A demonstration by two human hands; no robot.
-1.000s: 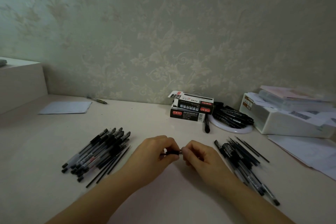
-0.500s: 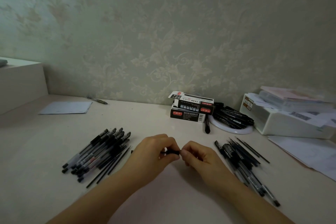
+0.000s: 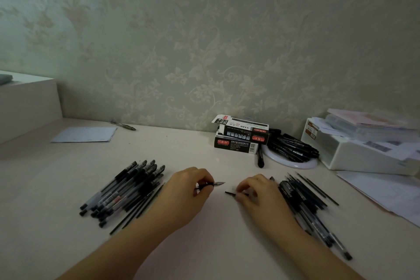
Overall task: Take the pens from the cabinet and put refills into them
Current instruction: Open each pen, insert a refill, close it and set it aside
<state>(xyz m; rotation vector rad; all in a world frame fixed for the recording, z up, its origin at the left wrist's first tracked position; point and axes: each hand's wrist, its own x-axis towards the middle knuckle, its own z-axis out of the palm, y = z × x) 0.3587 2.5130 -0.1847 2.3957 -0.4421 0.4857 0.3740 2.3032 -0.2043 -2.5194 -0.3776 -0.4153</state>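
Left hand (image 3: 188, 186) at frame centre gripping a pen (image 3: 212, 184), tip pointing right, right hand (image 3: 256, 191) pinching a thin refill (image 3: 231, 193) lying level, its free end pointing left

A single wide-angle head view looks forward and down from the person's own position. It sits close above the worktop (image 3: 193, 148), faces the patterned wall (image 3: 204, 41) behind it, and takes in both forearms entering from the bottom edge.
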